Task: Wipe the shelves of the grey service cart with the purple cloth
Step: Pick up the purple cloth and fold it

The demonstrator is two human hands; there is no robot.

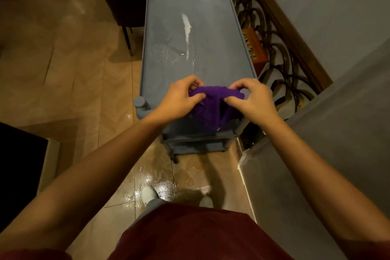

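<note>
Your left hand (181,96) and right hand (251,99) each pinch an end of the purple cloth (213,107), bunched between them above the near end of the cart's top shelf (168,27). Beyond your hands lies a white streak (187,27); a bunched cloth may only smear it, or slip down.

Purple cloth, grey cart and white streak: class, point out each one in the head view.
purple cloth (211,105), head view, middle of its bunched fabric
grey cart (213,27), head view, bare top shelf surface
white streak (186,27), head view, its wider upper part
</note>
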